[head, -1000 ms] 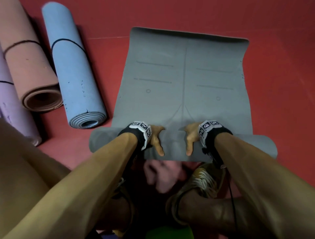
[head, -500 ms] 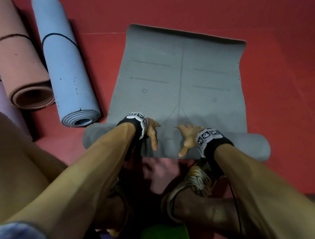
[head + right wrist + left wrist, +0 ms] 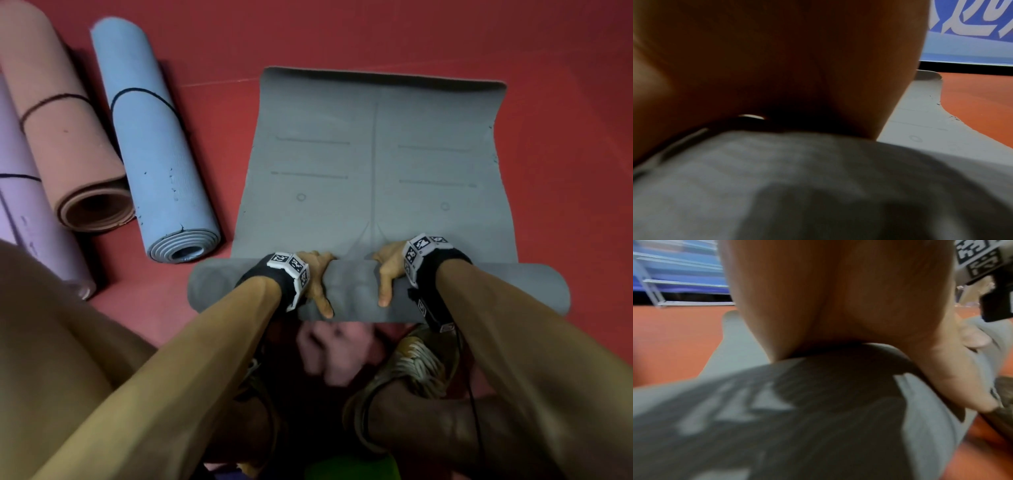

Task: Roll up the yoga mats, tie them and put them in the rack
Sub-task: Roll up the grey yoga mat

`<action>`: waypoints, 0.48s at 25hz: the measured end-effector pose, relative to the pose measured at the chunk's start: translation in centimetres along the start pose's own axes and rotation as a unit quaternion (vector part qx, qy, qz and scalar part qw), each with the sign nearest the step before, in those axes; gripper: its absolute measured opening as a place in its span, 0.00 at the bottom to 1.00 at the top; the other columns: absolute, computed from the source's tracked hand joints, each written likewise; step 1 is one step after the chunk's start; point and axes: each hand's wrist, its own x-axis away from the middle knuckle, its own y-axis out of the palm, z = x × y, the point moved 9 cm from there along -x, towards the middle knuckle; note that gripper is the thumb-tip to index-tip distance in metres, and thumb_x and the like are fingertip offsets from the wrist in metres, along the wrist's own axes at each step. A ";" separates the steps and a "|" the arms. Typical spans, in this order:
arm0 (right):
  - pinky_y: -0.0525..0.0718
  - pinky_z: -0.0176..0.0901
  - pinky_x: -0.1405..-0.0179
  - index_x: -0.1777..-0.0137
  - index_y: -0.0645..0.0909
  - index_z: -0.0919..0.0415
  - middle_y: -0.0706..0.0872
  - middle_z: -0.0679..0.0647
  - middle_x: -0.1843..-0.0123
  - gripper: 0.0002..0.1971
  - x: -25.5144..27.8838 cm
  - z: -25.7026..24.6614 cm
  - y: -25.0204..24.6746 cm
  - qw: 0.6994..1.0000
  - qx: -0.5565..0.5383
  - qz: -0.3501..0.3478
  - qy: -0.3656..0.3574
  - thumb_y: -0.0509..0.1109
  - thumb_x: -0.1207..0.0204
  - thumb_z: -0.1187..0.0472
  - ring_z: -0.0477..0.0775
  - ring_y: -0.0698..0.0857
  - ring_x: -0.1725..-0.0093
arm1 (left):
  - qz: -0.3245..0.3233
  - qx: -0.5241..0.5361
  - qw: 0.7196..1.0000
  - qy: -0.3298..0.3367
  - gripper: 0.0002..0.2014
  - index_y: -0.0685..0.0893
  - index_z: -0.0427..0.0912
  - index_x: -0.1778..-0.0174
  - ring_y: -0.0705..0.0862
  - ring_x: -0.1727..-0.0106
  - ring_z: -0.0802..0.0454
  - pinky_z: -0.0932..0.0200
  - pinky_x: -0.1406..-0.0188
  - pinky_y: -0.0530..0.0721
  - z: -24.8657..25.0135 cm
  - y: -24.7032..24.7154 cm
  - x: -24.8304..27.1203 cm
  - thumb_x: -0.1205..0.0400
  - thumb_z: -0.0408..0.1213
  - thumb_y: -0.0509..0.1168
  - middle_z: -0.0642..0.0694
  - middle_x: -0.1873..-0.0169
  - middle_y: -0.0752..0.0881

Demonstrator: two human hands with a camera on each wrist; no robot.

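Observation:
A grey yoga mat (image 3: 376,164) lies on the red floor, its near end wound into a thick roll (image 3: 356,294) that runs left to right in front of me. My left hand (image 3: 317,277) and right hand (image 3: 388,270) grip the middle of the roll side by side. Their fingers curl over its far side and the thumbs lie along the near face. In the left wrist view my palm (image 3: 838,296) presses on the roll (image 3: 797,418). In the right wrist view the palm (image 3: 777,65) covers the roll (image 3: 818,186); flat mat (image 3: 920,113) stretches ahead.
Three rolled mats lie at the left, each tied with a dark cord: blue (image 3: 154,144), salmon (image 3: 65,130), lilac (image 3: 30,219). My shoe (image 3: 418,370) is just behind the roll. A metal-framed rack (image 3: 674,280) stands far off to the left. Bare red floor (image 3: 565,171) lies to the right.
Half a second ago my right hand sat lower on the roll with its fingers splayed. Now both hands are level and wrapped over the top of the roll.

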 end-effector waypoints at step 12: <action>0.74 0.56 0.29 0.19 0.63 0.50 0.79 0.55 0.26 0.57 3.1 -0.8 0.9 0.983 0.122 0.139 0.012 0.88 0.48 0.44 0.63 0.78 0.27 | -0.120 0.079 0.989 -0.031 0.35 0.85 0.52 0.42 0.89 0.45 0.46 0.45 0.44 0.89 0.0 -1.0 -0.6 0.47 0.41 0.88 0.51 0.49 0.91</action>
